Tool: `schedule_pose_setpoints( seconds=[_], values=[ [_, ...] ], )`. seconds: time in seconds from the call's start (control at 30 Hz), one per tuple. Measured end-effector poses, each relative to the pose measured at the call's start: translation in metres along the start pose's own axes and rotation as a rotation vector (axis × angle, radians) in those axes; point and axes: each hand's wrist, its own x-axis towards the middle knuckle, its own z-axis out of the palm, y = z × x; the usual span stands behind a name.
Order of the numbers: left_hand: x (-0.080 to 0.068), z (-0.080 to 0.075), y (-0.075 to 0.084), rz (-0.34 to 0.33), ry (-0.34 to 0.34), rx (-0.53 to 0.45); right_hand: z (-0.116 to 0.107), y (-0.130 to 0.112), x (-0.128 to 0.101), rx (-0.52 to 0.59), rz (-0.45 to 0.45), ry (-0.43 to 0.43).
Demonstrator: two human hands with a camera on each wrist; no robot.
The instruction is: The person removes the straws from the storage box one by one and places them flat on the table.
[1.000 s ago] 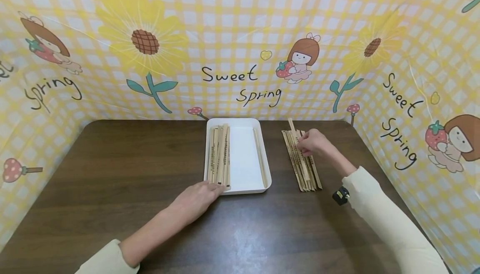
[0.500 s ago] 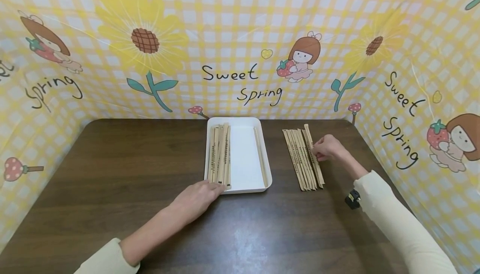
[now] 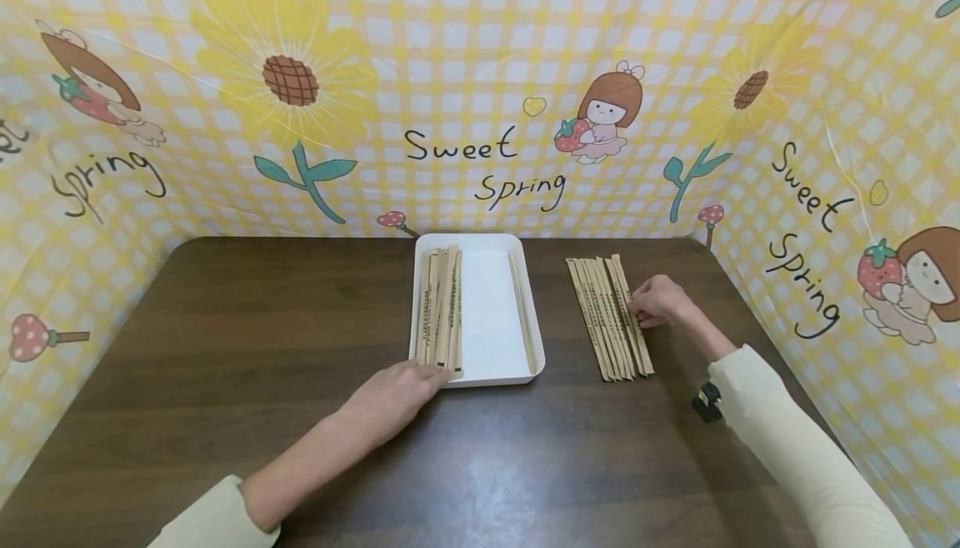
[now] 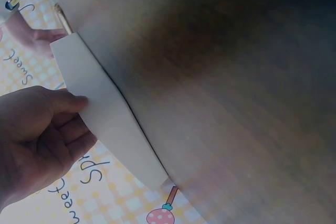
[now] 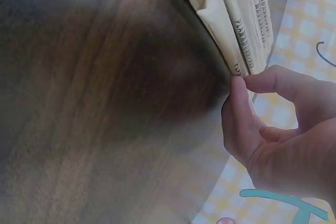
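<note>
R hand [image 3: 654,301] pinching chopstick packet [image 3: 634,323], L hand [image 3: 397,392] steadying tray [image 3: 497,378]

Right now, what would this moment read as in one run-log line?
left hand: rests on white tray near edge | right hand: pinches outermost wrapped chopstick of table row | tray: wrapped bundle, single stick

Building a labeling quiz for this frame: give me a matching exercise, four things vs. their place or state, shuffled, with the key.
Things:
1. left hand
2. right hand
3. white tray
4. single chopstick

Places or states:
A. touches the right edge of the wrapped chopsticks lying on the table
B. lies alone along the tray's right side
C. rests on the tray's near left corner
D. holds a bundle along its left side

Pairs: 1-C, 2-A, 3-D, 4-B
</note>
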Motion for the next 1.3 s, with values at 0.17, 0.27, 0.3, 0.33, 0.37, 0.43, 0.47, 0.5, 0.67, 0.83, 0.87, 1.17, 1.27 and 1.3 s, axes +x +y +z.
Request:
schedule_pose_setpoints(
  seconds=[0.17, 0.27, 0.3, 0.33, 0.37, 0.43, 0.47, 0.5, 0.67, 0.83, 0.87, 1.17, 1.27, 1.3],
  values=[
    [0.0, 0.0, 0.001, 0.002, 0.009, -0.003, 0.002, 0.003, 0.001, -0.009, -0.001, 0.009],
    [0.0, 0.0, 0.0, 0.006, 0.007, -0.003, 0.004, 0.004, 0.001, 0.0, 0.0, 0.006],
    [0.0, 0.0, 0.0, 0.005, 0.004, -0.002, 0.004, 0.005, 0.001, 0.0, -0.003, 0.004],
    [0.0, 0.0, 0.0, 0.006, -0.001, -0.003, 0.004, 0.005, 0.001, 0.002, -0.004, 0.005],
    [0.0, 0.0, 0.0, 0.005, -0.005, -0.004, 0.004, 0.006, 0.001, 0.0, -0.005, 0.003],
    [0.0, 0.0, 0.0, 0.003, -0.01, -0.005, 0.005, 0.005, 0.001, 0.002, -0.007, 0.003],
    [0.0, 0.0, 0.0, 0.004, -0.011, -0.005, 0.005, 0.005, 0.001, 0.002, -0.009, 0.003],
    [0.0, 0.0, 0.0, 0.003, -0.013, -0.006, 0.005, 0.005, 0.001, 0.003, -0.008, 0.003],
    [0.0, -0.001, 0.0, 0.006, -0.014, -0.012, 0.006, 0.003, 0.0, 0.005, -0.002, 0.003],
    [0.0, -0.002, 0.001, 0.006, -0.009, -0.013, 0.006, 0.002, -0.001, 0.007, -0.01, 0.002],
    [0.0, -0.001, 0.0, 0.008, -0.003, -0.012, 0.005, 0.002, -0.001, 0.007, -0.013, 0.0],
    [0.0, -0.002, 0.001, 0.007, -0.009, -0.014, -0.001, 0.002, 0.0, -0.069, -0.074, 0.076],
    [0.0, -0.003, 0.001, 0.011, -0.005, -0.005, 0.0, -0.008, -0.002, -0.042, -0.101, 0.058],
    [0.0, -0.003, 0.001, 0.013, -0.003, -0.002, 0.001, -0.014, -0.004, -0.027, -0.109, 0.043]
  ],
)
